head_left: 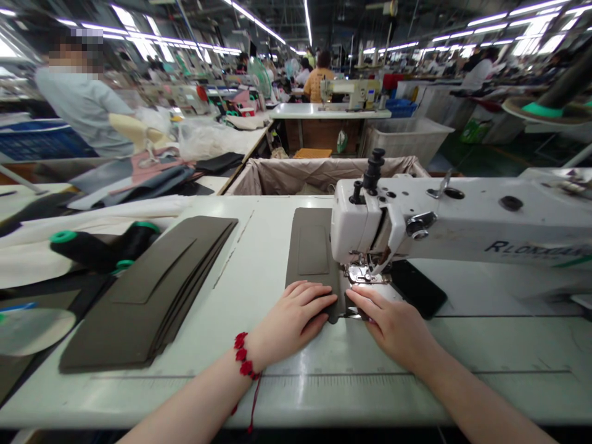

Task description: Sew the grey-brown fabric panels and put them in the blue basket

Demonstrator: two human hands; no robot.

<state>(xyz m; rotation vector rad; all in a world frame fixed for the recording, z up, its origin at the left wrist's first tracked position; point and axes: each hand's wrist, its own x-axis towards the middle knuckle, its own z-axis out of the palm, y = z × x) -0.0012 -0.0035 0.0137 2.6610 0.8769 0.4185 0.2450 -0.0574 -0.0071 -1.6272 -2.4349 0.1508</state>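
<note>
My left hand (300, 314) lies flat, fingers stretched over the lower part of a grey-brown fabric panel (313, 250) with a stitched rectangular outline. My right hand (393, 320) has its fingers stretched out with the tips at the panel's right edge, just in front of the presser foot (365, 274); its thumb is partly hidden beneath. The panel's right edge runs beside the foot of a white sewing machine (444, 216). A red bracelet (243, 356) circles my left wrist.
A stack of similar panels (152, 290) lies to the left, next to black thread cones (87, 246). A dark phone (419, 287) rests under the machine arm. A fabric-lined bin (245, 179) stands behind the table (250, 246). A person (87, 98) is at the far left.
</note>
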